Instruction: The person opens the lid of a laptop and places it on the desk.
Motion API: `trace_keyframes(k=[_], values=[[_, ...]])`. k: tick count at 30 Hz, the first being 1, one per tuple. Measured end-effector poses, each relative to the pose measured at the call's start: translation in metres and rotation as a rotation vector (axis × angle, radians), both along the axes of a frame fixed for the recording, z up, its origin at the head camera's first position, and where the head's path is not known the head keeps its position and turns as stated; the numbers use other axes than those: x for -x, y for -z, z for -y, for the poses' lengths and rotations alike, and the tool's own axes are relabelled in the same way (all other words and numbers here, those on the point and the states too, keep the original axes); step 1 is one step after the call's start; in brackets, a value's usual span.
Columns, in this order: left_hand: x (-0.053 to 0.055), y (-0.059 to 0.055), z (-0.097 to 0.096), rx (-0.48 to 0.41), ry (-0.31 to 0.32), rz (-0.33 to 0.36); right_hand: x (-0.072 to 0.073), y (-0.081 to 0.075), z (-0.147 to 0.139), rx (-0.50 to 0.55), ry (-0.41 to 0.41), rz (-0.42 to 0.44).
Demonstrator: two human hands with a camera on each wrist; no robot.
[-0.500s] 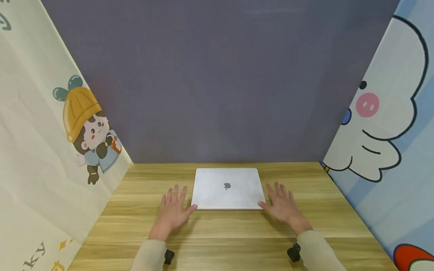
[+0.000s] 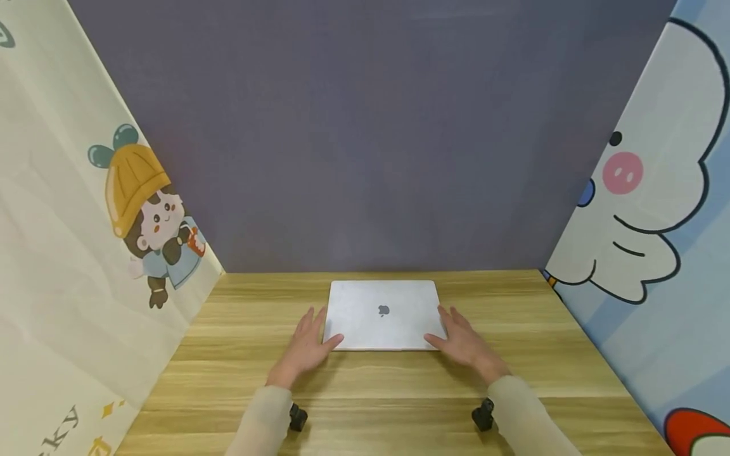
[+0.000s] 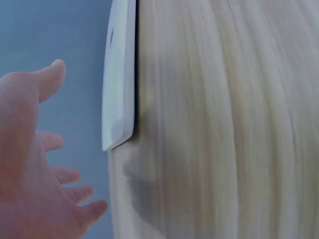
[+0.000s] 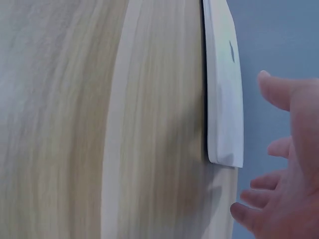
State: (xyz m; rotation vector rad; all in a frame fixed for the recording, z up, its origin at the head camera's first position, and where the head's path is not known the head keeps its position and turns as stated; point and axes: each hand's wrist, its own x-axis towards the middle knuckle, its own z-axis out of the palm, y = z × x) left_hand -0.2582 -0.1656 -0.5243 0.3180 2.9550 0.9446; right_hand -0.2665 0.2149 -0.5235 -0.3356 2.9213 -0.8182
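A closed silver laptop [image 2: 383, 326] with a dark apple logo lies flat on the wooden table, its long front edge toward me. My left hand [image 2: 306, 347] is at its left front corner, fingers extended and thumb spread over the corner in the head view. At the opposite corner my right hand [image 2: 464, 347] mirrors it, thumb overlapping the lid. Both wrist views show a gap between the hands and the laptop [image 3: 118, 84], with the hands raised above the table. Neither hand holds anything.
The wooden table [image 2: 376, 402] reaches back to a dark grey panel [image 2: 365, 139]. Cartoon-printed sheets stand at the left [image 2: 68, 240] and right [image 2: 673, 342] sides. A small black wrist camera [image 2: 298, 417] sits at the left cuff, another [image 2: 483, 415] at the right.
Both hands have moved inward, toward each other, from beside the laptop to its front corners. Their thumbs now overlap the lid further. The laptop stays in place.
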Motion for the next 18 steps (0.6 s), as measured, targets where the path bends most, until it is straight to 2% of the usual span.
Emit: trace_keyframes(k=[5,9,15,18], values=[[0.010,0.005,-0.007,-0.083,-0.012,0.042,0.010,0.006,0.007,0.041,0.011,0.021],[0.018,0.008,-0.010,-0.093,-0.031,0.044,0.020,0.009,0.011,0.077,0.031,0.022],[0.033,0.011,-0.011,-0.124,-0.049,0.022,0.034,0.010,0.010,0.180,0.120,0.071],[0.040,0.012,-0.012,-0.168,-0.053,0.034,0.040,0.013,0.009,0.209,0.158,0.082]])
